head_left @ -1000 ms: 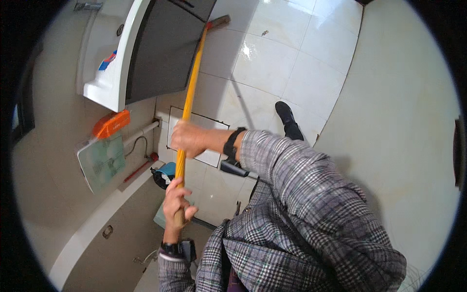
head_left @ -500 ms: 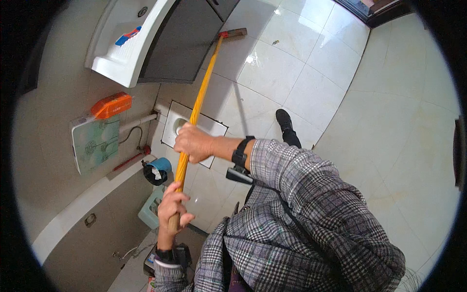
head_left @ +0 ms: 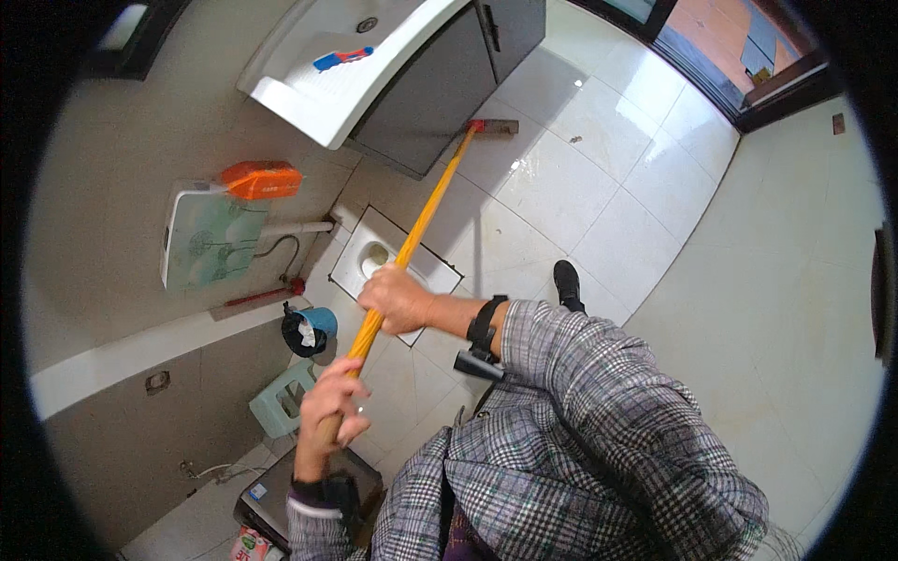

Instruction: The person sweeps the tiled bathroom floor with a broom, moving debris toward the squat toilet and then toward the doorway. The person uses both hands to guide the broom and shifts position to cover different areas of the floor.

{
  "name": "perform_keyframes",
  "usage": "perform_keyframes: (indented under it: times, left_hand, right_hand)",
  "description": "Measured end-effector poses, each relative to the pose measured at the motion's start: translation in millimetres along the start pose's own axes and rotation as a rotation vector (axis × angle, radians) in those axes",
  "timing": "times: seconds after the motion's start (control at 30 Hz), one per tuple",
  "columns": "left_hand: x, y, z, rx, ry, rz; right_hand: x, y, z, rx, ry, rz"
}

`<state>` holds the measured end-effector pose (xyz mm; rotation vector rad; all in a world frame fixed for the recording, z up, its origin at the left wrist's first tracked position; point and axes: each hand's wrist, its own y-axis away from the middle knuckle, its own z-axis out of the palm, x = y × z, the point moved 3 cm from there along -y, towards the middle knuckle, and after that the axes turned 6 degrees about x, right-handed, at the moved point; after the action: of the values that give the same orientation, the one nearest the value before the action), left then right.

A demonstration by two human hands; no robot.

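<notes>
Both my hands are closed round the yellow wooden handle of a long floor brush (head_left: 431,208). My right hand (head_left: 399,300) grips the handle partway along, above the white squat toilet (head_left: 437,273). Lower down, my left hand (head_left: 329,406) wraps loosely round the handle's near end, some fingers partly lifted. The handle slants away to a red joint and a flat brownish head (head_left: 499,126), which lies on the wet tiles beside the grey cabinet (head_left: 412,93). Bristles cannot be made out.
A white washbasin (head_left: 290,110) holding a blue-and-red brush (head_left: 342,59) tops the cabinet. At left are an orange packet (head_left: 262,179), a toilet cistern (head_left: 208,238), a blue bin (head_left: 321,323) and a pale green stool (head_left: 271,409). A doorway (head_left: 720,42) lies far right.
My view has shifted, so the room appears lower and further right, with more of the doorway showing. The brush head stays near the same spot beside the cabinet, both hands still on the handle.
</notes>
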<state>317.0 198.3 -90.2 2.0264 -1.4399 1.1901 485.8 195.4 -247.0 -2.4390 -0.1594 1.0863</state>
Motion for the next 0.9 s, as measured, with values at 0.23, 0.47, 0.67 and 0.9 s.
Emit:
perform_keyframes:
  times: [0.23, 0.47, 0.67, 0.9]
  left_hand:
    - [7.8, 3.2, -13.9, -0.088, 0.056, -0.047]
    - [24.8, 27.9, -46.1, 0.298, 0.246, -0.06]
    - [-16.1, -12.8, -12.0, 0.236, 0.216, 0.012]
    - [29.2, 27.9, -62.2, 0.256, 0.377, 0.105]
  right_hand:
    - [-12.0, 1.1, -4.2, -0.094, 0.015, 0.024]
    - [-56.6, -10.5, 10.4, -0.01, -0.134, 0.076]
    - [5.3, -23.7, -8.1, -0.008, 0.029, 0.042]
    - [-76.0, -8.5, 8.2, -0.034, -0.146, 0.091]
